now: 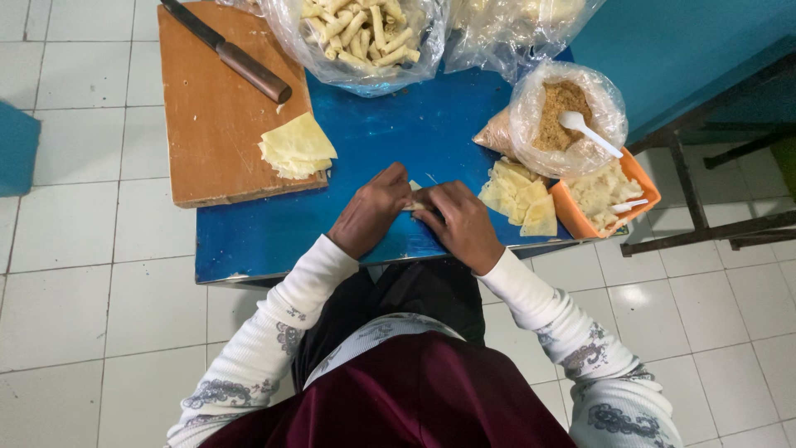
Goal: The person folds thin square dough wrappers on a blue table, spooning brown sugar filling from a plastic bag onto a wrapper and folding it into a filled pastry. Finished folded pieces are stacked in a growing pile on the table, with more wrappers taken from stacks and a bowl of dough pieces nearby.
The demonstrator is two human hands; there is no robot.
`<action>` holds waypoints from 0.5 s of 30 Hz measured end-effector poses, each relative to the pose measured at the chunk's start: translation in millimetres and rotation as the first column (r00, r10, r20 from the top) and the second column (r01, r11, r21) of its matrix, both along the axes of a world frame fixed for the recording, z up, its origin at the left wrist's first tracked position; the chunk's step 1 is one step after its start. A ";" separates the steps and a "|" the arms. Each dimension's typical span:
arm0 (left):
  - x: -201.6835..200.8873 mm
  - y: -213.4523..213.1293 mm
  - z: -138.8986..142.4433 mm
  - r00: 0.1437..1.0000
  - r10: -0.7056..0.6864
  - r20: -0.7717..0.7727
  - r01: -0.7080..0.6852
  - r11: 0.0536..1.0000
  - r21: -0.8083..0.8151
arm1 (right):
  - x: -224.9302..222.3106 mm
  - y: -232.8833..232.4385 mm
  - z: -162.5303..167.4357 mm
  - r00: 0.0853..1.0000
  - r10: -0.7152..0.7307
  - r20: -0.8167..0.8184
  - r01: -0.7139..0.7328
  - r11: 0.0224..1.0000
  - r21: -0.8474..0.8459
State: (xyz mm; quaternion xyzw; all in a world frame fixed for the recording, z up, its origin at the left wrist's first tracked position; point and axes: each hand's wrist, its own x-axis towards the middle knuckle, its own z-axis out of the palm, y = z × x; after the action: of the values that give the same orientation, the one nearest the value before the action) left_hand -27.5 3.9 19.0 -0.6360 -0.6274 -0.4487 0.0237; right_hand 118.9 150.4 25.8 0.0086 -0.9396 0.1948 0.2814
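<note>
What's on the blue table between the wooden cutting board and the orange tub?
In the head view, both hands, left and right, pinch a pale wrapper there, and a stack of yellow wrapper pieces lies right beside the orange tub.

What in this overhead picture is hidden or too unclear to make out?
Head view:
- Pale wrapper piece: mostly covered by the left hand and right hand.
- Long knife on the wooden board: blade tip cut off by the top edge.
- Clear bag of rolls: top cut off.
</note>
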 end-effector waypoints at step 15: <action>6.8 -7.8 11.1 0.993 0.113 -0.038 -0.116 0.991 -0.067 | 0.2 -6.7 6.4 0.998 -0.054 -0.020 0.056 0.993 0.100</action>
State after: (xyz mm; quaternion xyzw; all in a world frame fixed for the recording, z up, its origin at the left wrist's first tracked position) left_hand -20.6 -3.9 30.0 -0.6069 -0.6775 -0.4138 0.0379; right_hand 119.1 143.7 32.3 -0.0013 -0.9457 0.1392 0.2938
